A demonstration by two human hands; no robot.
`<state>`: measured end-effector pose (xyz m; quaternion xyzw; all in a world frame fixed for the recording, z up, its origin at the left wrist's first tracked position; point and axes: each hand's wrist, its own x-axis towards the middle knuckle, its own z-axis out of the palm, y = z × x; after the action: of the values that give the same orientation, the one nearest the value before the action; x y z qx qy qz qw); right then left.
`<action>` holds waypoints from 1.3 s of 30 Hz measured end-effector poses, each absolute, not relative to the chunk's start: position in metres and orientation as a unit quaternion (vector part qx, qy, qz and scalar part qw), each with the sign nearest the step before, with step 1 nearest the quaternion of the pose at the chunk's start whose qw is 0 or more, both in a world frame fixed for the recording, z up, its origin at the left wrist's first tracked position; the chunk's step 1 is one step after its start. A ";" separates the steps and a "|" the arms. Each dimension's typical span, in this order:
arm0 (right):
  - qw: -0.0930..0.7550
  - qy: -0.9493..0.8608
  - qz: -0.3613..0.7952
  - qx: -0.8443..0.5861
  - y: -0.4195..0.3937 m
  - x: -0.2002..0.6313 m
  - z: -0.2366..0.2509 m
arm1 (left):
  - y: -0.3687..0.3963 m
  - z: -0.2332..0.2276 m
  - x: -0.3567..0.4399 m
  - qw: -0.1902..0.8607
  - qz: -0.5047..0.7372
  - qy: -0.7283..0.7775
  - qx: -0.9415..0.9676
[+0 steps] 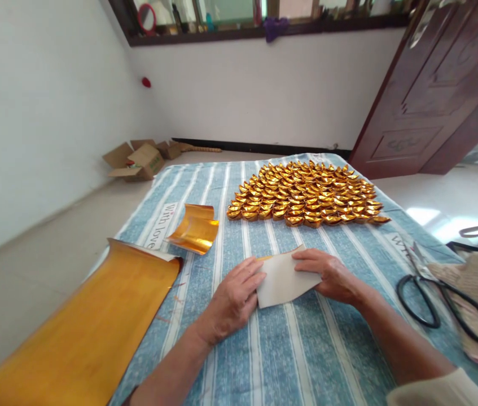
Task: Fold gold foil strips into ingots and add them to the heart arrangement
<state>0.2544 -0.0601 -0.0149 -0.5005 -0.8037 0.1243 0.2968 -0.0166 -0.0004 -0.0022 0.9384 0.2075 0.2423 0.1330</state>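
Between my two hands is a small sheet of gold foil paper [285, 281], its pale back facing up and a thin gold strip showing along the far edge. My left hand [236, 290] grips its left edge, fingertips on top. On the opposite side, my right hand [323, 273] has its fingers over the upper right part, the thumb mostly hidden beneath. Farther left, curled cut pieces of gold paper [196, 230] lie gold side up. Many folded gold paper ingots [306, 194] stand in tight rows beyond my hands.
A large gold sheet [82, 321] covers the left side of the striped cloth [222, 355]. Black-handled scissors [444, 296] rest at the right by a beige knitted cloth [471, 287]. An open cardboard box [137, 160] sits on the floor; a brown door [425, 96] stands right.
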 end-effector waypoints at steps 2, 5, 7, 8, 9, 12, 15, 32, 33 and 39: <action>0.281 -0.806 0.120 -0.508 -0.061 0.254 -0.012 | -0.001 -0.001 -0.016 0.135 0.230 0.191 0.945; 0.242 -0.809 0.108 -0.524 -0.063 0.252 -0.007 | -0.003 0.000 -0.016 0.139 0.222 0.180 0.948; 0.227 -0.811 0.097 -0.530 -0.064 0.250 -0.004 | -0.004 0.001 -0.016 0.140 0.220 0.183 0.948; 0.226 -0.812 0.094 -0.529 -0.064 0.249 -0.003 | -0.005 0.001 -0.016 0.141 0.219 0.186 0.947; 0.228 -0.813 0.093 -0.528 -0.064 0.249 -0.001 | -0.005 0.001 -0.016 0.142 0.218 0.189 0.947; 0.246 -0.812 0.104 -0.519 -0.065 0.251 0.001 | -0.006 0.003 -0.016 0.157 0.224 0.193 0.942; 0.258 -0.810 0.127 -0.512 -0.065 0.255 0.004 | -0.006 0.005 -0.015 0.177 0.241 0.194 0.934; 0.228 -0.759 0.219 -0.568 -0.066 0.254 0.009 | -0.003 -0.003 -0.004 0.164 0.310 0.274 0.895; 0.230 -0.753 0.215 -0.578 -0.065 0.252 0.008 | -0.004 -0.004 -0.003 0.142 0.321 0.293 0.889; 0.246 -0.725 0.206 -0.609 -0.064 0.247 0.001 | -0.042 0.002 0.010 -0.007 0.393 0.283 0.875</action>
<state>0.2470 -0.0636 0.0006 -0.6091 -0.7251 0.2059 0.2464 0.0101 -0.0421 0.0020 0.8751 0.2830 0.3926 -0.0072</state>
